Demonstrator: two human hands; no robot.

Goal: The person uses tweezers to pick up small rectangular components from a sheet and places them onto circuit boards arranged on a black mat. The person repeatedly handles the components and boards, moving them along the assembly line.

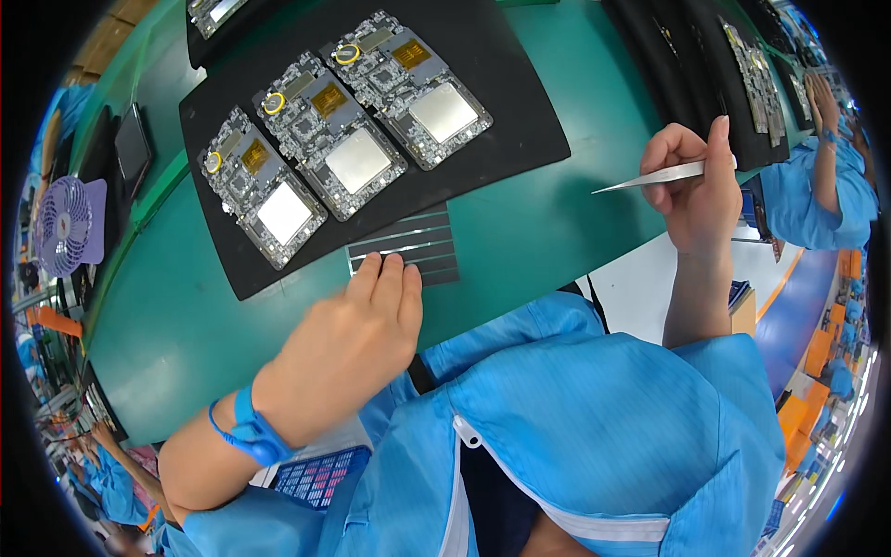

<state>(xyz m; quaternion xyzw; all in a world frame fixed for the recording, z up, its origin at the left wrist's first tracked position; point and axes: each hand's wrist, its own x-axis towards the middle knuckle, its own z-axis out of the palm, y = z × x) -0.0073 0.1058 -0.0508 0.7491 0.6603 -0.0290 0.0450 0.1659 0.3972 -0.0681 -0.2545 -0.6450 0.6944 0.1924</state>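
Observation:
With fingers stretched out, my left hand [371,311] presses on the lower edge of a sheet of dark strips [422,243] divided by thin light lines. That sheet lies on the green mat [520,237], against the near edge of a black pad [520,139]. Raised over the mat at the right, my right hand [696,186] grips a pair of pale tweezers [650,178], their tip pointing left. Three circuit boards lie side by side on the pad: a left board [260,186], a middle board [329,139] and a right board [408,88]. Each carries a silvery plate, an amber patch and a yellow-ringed round part.
A purple fan [67,226] and a dark flat device [134,144] stand at the left. Another black pad with boards [754,84] lies at the far right, near a co-worker in blue [817,200]. A blue basket [320,478] is below the table edge.

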